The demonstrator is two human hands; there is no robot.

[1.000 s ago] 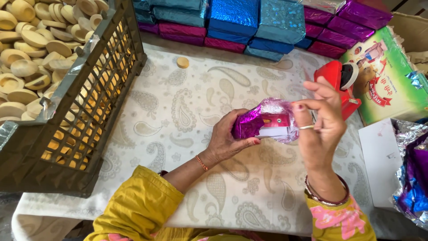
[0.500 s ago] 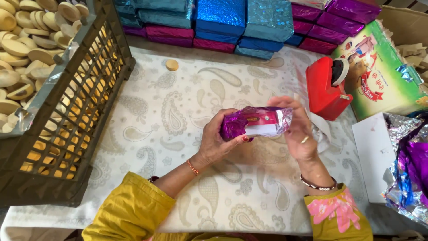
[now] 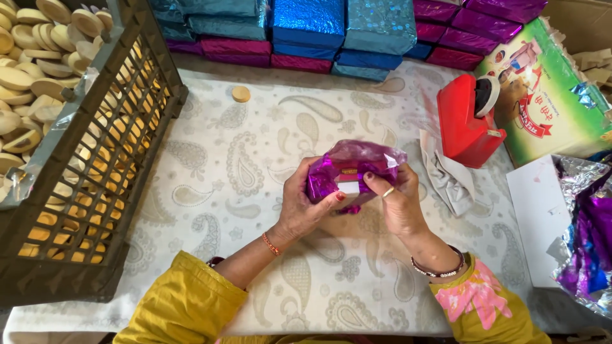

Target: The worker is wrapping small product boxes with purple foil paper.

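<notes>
Both hands hold a small packet (image 3: 354, 172) wrapped in shiny purple foil, a little above the middle of the tabletop (image 3: 210, 191), which carries a white cloth with a grey paisley pattern. The left hand (image 3: 303, 207) grips the packet from the left side, its fingers curled under it and the thumb pressed on the front. The right hand (image 3: 398, 204) closes on the right end, the fingers pinching the foil there.

To the right of the hands stands a red tape dispenser (image 3: 468, 124), and crumpled white paper (image 3: 446, 175) lies just beside it. A green printed box (image 3: 548, 108) is behind the dispenser. Along the far edge, wrapped packets in blue, teal, pink and purple (image 3: 331, 32) are stacked in rows. At the left a dark plastic crate (image 3: 95, 172) holds many round pale biscuits (image 3: 32, 70), and one single biscuit (image 3: 241, 94) lies on the cloth near it. Loose foil sheets (image 3: 586, 236) lie at the right edge.
</notes>
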